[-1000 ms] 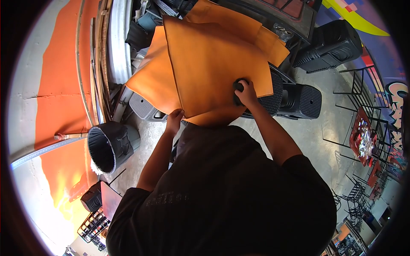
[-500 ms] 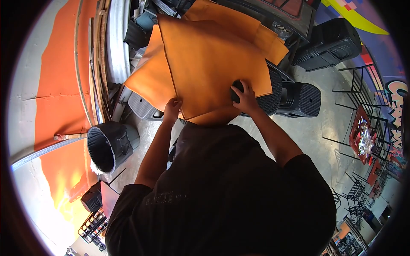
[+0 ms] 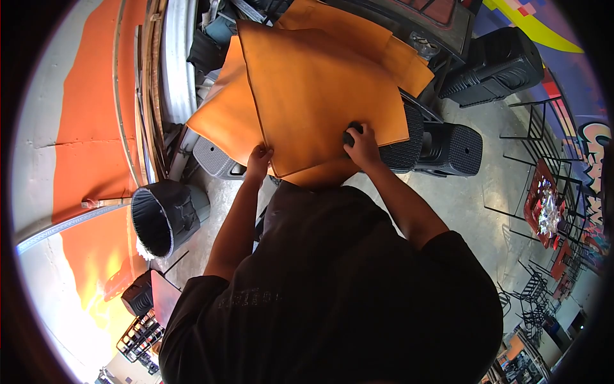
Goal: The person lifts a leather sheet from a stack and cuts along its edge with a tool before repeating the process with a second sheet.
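A large orange leather-like sheet (image 3: 320, 96) with a dark edge lies on top of other orange sheets (image 3: 220, 118). At its lower left edge, my left hand (image 3: 258, 163) is closed, fingers pinching the border. My right hand (image 3: 364, 148) is wrapped around a small black rounded object (image 3: 352, 132), pressed on the sheet near its lower right. What kind of object it is cannot be made out. Part of it is hidden by my fingers. Beneath the sheets, black textured speaker-like cases (image 3: 214, 159) stick out on both sides.
To the left stand a black bin-like container (image 3: 153, 221) and long wooden strips (image 3: 151, 96) against the wall. On the right are black speakers (image 3: 492, 67), metal-framed chairs, and a red table (image 3: 540, 198) with shiny wrapping on it.
My right hand has shifted slightly left, with the black object turned and more covered by the fingers. My left hand stays at the sheet's edge.
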Demonstrator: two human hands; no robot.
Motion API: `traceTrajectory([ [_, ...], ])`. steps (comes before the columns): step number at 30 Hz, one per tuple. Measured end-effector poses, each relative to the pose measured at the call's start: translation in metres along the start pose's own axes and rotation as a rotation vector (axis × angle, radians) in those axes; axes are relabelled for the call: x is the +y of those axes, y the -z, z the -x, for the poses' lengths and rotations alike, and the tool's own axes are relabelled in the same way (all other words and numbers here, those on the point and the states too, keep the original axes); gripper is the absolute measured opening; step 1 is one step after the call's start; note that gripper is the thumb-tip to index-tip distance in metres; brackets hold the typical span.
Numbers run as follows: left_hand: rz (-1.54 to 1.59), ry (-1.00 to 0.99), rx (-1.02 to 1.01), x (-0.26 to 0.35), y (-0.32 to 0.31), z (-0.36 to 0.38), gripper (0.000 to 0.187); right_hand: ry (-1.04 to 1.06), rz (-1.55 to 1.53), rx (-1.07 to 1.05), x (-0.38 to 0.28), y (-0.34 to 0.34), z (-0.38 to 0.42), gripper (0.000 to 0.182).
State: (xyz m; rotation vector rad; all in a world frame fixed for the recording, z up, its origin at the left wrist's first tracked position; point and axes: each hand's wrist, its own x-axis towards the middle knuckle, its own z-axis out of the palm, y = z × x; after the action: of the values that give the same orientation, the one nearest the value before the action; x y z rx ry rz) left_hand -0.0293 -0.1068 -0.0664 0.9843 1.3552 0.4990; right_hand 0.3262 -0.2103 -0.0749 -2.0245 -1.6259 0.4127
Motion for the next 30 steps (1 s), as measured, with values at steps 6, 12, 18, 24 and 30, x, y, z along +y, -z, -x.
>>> traceTrajectory([
  [6, -0.034, -0.027, 0.013, -0.006, 0.001, -0.003, 0.025, -0.31, 0.107, 0.053, 0.043, 0.041, -0.015, 0.046],
  [12, -0.072, -0.041, 0.034, -0.004, -0.003, -0.004, 0.024, -0.212, 0.063, 0.043, -0.001, 0.006, -0.007, 0.044],
  [18, -0.029, -0.053, 0.047, -0.007, -0.002, -0.005, 0.022, -0.032, -0.041, 0.024, -0.013, -0.009, 0.007, 0.042],
  [24, -0.027, -0.077, 0.075, 0.003, -0.009, 0.003, 0.012, -0.275, 0.045, 0.065, 0.067, 0.039, -0.006, 0.043],
  [30, -0.061, -0.107, 0.077, -0.011, -0.005, -0.007, 0.014, -0.446, 0.093, 0.135, 0.059, 0.037, -0.011, 0.044],
])
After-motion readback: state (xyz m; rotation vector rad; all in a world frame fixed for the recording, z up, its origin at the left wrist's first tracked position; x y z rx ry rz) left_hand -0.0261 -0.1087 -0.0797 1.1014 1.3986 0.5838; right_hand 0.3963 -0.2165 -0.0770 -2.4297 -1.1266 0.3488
